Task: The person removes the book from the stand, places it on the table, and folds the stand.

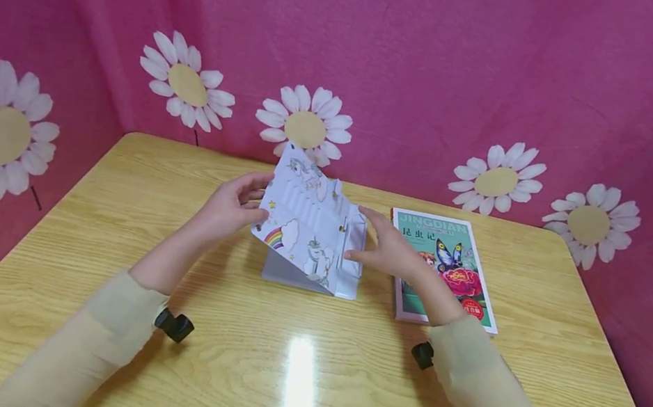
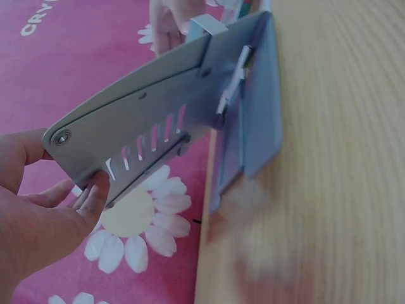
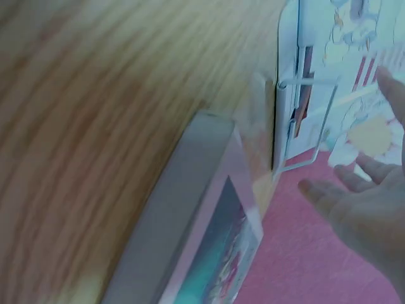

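Observation:
A white folding book stand [image 1: 304, 218] with unicorns, a rainbow and a row of slots stands on the table, its panel tilted up at the left. My left hand [image 1: 230, 209] pinches the raised edge near a corner, thumb and fingers on opposite faces. The grey back of the stand [image 2: 171, 82] shows in the left wrist view. At the stand's right side is a wire page holder [image 3: 333, 101]. Beside it my right hand [image 1: 388, 246] has its fingers spread; the right wrist view shows the fingers [image 3: 316, 193] apart from the wire.
A book [image 1: 440, 266] with a butterfly and a red flower on its green cover lies right of the stand, under my right forearm. The wooden table [image 1: 238, 373] meets a pink curtain [image 1: 397, 66] with white daisies at the back. A dark wrist mount [image 1: 175, 326] hangs at my left cuff.

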The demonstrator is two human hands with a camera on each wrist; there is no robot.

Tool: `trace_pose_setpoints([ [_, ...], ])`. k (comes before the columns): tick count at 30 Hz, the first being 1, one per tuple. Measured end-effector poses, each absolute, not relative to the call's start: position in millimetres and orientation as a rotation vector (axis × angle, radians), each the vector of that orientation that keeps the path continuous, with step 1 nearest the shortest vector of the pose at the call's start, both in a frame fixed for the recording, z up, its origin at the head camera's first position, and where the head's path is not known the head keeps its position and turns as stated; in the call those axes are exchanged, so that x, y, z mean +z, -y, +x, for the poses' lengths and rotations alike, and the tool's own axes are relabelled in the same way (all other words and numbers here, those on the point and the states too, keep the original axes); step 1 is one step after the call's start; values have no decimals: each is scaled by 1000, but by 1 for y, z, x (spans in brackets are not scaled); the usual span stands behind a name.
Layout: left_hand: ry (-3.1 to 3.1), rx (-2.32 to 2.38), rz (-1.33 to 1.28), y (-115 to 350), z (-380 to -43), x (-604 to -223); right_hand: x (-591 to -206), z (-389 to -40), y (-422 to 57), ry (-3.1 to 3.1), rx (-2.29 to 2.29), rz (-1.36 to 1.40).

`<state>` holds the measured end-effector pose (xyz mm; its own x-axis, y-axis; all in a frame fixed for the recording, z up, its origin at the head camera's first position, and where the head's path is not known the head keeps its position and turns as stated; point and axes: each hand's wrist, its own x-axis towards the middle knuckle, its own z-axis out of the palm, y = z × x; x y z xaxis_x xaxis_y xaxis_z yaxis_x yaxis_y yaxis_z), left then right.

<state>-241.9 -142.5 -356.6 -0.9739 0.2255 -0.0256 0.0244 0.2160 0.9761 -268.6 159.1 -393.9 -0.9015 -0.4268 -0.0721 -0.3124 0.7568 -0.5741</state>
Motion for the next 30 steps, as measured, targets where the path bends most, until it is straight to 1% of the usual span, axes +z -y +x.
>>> trace_pose_setpoints([
  [9, -2355, 1800, 224, 155, -242, -368, -398, -283, -165, -2615, -854, -600],
  [19, -2413, 1693, 223, 165, -243, -384, -407, -290, -165, -2578, -839, -618],
  [30, -2419, 1633, 207, 172, -246, -400, -412, -295, -165, -2540, -828, -546],
])
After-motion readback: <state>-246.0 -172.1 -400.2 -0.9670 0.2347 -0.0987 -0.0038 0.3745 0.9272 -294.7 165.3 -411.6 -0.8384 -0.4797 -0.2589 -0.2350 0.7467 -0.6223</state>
